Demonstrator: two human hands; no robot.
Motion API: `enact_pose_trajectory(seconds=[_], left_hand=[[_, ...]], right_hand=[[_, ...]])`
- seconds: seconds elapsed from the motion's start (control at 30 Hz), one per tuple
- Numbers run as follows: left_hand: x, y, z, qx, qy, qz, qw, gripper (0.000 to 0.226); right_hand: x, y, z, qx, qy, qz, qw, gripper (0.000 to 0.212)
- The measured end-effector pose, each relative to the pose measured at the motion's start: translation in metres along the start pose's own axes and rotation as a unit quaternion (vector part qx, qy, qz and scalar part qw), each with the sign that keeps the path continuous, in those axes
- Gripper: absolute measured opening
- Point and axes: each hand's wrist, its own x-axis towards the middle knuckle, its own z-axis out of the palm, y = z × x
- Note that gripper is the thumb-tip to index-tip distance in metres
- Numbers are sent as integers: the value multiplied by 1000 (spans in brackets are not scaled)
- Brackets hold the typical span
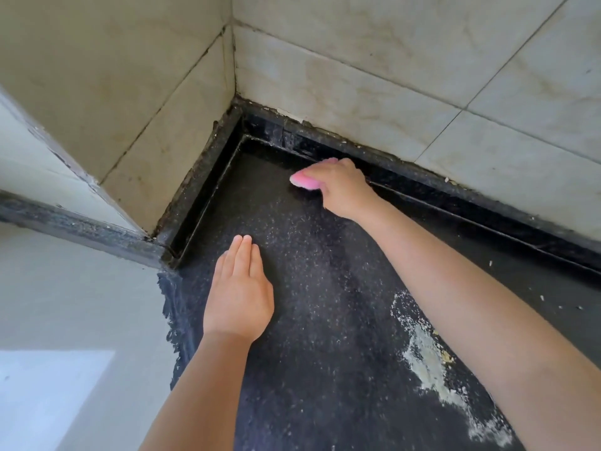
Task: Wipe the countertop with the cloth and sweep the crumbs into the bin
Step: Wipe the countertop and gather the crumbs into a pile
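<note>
Crumbs on dark countertop, wiping under way.
Right hand grips pink cloth near the wall corner; left hand lies flat-fingered, holding nothing, likely bracing.

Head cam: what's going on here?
A person is wiping a dark speckled countertop. The right hand grips a pink cloth against the surface near the back wall's raised edge. The left hand rests flat on the counter, fingers straight. A pale crumb pile lies beside the right forearm. No bin is in view.
</note>
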Motion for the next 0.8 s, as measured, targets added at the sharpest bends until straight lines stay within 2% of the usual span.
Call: enact_pose_trajectory(seconds=[0.1, 0.2, 0.3, 0.4, 0.5, 0.57, 0.67, 0.8], left_hand=[[0, 0, 2, 8, 5, 6, 1000, 51], [-1, -1, 4, 16, 10, 10, 1000, 51], [-2, -1, 4, 28, 15, 21, 999, 51], [-1, -1, 3, 30, 18, 23, 999, 52], [-3, 1, 2, 13, 31, 28, 999, 51], [-3, 2, 2, 12, 34, 25, 999, 51], [-3, 2, 2, 19, 30, 18, 999, 51], [-1, 1, 5, 16, 47, 16, 999, 51]], right_hand=[[-17, 14, 8, -36, -8, 17, 999, 68], [-66, 42, 17, -6, 9, 55, 998, 54], [-138, 66, 16, 5, -31, -8, 999, 57], [-177, 68, -2, 30, -58, -26, 998, 59], [-153, 55, -11, 78, 51, -93, 991, 58], [-106, 55, -1, 63, 85, -100, 989, 70], [-48, 38, 11, 24, 103, -82, 991, 81], [-30, 30, 9, -27, 59, 9, 998, 69]])
